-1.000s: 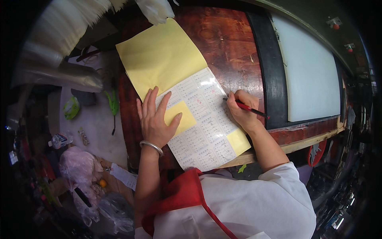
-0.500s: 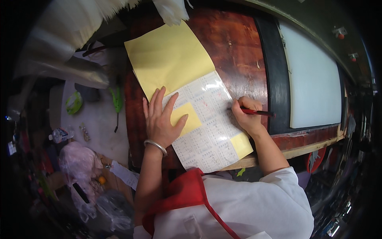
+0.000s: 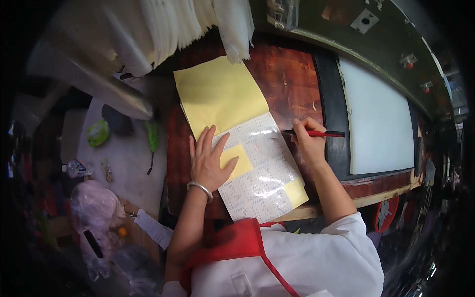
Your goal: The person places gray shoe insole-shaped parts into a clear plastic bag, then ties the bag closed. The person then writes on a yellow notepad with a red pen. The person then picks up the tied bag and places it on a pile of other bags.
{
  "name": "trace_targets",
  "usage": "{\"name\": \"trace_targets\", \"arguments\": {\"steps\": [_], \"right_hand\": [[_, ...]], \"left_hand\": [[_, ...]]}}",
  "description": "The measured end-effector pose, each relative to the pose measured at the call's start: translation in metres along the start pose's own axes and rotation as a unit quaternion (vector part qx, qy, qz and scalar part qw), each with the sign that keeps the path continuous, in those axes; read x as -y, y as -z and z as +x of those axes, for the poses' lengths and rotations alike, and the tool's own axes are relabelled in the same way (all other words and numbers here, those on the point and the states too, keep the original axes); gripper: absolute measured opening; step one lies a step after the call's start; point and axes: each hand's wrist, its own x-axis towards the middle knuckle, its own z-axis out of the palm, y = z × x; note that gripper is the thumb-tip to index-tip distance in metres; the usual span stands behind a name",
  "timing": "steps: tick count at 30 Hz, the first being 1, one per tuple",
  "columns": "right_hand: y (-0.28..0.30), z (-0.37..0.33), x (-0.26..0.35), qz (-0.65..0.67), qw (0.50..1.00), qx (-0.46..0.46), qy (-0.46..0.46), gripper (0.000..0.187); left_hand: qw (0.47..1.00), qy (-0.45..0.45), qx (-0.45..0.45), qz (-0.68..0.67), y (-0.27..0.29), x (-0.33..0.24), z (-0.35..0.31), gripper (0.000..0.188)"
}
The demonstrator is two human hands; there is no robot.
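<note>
An open booklet (image 3: 262, 148) lies on a reddish-brown wooden table, its yellow cover (image 3: 217, 91) folded back away from me. The white page carries a printed grid with handwriting, and yellow patches show at its left and lower right corner. Flat on the page's left side rests my left hand (image 3: 210, 161), fingers spread, a silver bangle on its wrist. My right hand (image 3: 310, 141) is closed around a red pen (image 3: 319, 133) with black ends. The pen's tip points left, close to the page's right edge; whether it touches anything I cannot tell.
A white board (image 3: 381, 119) lies to the right beside a black strip (image 3: 336, 123). White plastic sheets (image 3: 183, 24) hang at the far left. Left of the table are a green-handled tool (image 3: 152, 136), a green roll (image 3: 98, 132), a plastic bottle (image 3: 76, 168) and a pink bag (image 3: 94, 203).
The view has shifted, so the table appears lower. My right hand has moved off the page's right edge with the pen, whose dark tip now shows. My left hand stays on the page.
</note>
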Motion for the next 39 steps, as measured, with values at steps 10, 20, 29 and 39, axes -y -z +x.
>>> {"name": "trace_targets", "arguments": {"steps": [10, 20, 29, 39], "right_hand": [[-0.039, 0.052, -0.033, -0.103, 0.984, 0.05, 0.136, 0.036], [-0.04, 0.046, -0.028, -0.072, 0.984, 0.043, 0.158, 0.033], [-0.041, 0.041, -0.02, -0.117, 0.973, 0.036, 0.198, 0.032], [-0.051, 0.054, -0.014, -0.064, 0.974, 0.07, 0.205, 0.029]], "left_hand": [[1.0, 0.004, 0.013, 0.011, 0.003, -0.002, -0.001, 0.066], [0.995, 0.038, 0.04, 0.088, 0.007, -0.016, 0.006, 0.087], [0.992, 0.059, 0.002, 0.11, 0.003, -0.016, 0.025, 0.087], [0.979, 0.112, 0.008, 0.171, -0.013, -0.016, 0.023, 0.087]]}}
